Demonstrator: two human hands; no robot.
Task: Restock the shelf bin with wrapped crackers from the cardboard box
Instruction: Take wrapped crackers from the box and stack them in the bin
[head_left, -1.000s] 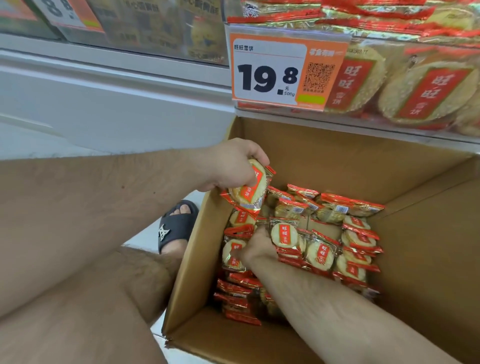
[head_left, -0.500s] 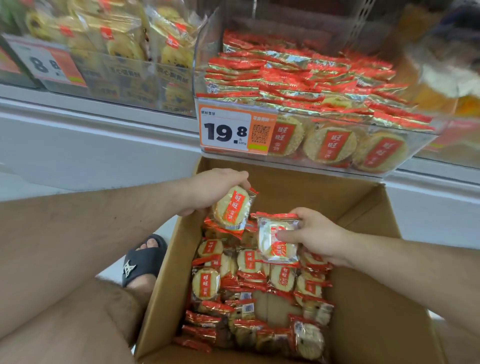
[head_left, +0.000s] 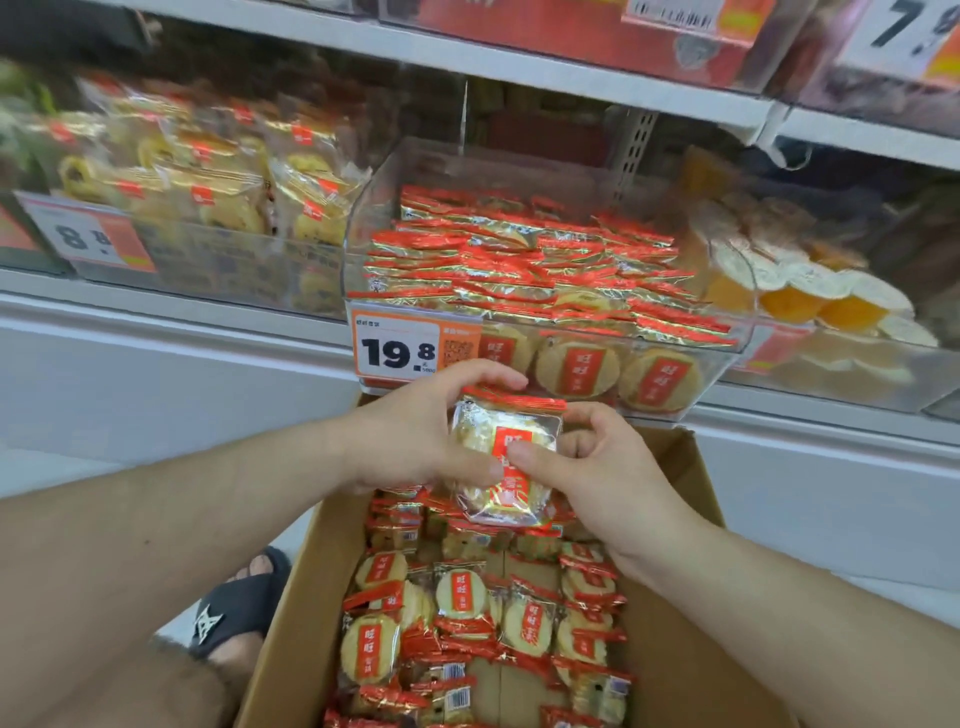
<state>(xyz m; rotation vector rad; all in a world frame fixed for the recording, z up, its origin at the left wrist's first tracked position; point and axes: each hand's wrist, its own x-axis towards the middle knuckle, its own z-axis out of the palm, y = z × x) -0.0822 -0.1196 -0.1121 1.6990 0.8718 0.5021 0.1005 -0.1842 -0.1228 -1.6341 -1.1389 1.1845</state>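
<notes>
Wrapped crackers (head_left: 491, 449) in clear foil with red labels are held up above the cardboard box (head_left: 691, 670), just below the clear shelf bin (head_left: 727, 358). My left hand (head_left: 410, 441) grips them from the left, fingers over the top edge. My right hand (head_left: 597, 467) pinches them from the right, thumb across the red label. Whether it is one packet or a small stack I cannot tell. The bin holds several rows of the same red and gold packets (head_left: 524, 265). More loose packets (head_left: 462, 597) lie in the box.
An orange price tag (head_left: 400, 351) reading 19.8 hangs on the bin's front left. Neighbouring clear bins hold yellow pastries (head_left: 218, 197) to the left and orange cups (head_left: 810, 291) to the right. My sandalled foot (head_left: 234, 608) stands left of the box. A shelf (head_left: 519, 62) runs above.
Both hands rose out of the box and came together, joining their packets into one bundle in front of the bin. The view tilted upward, showing more of the shelf.
</notes>
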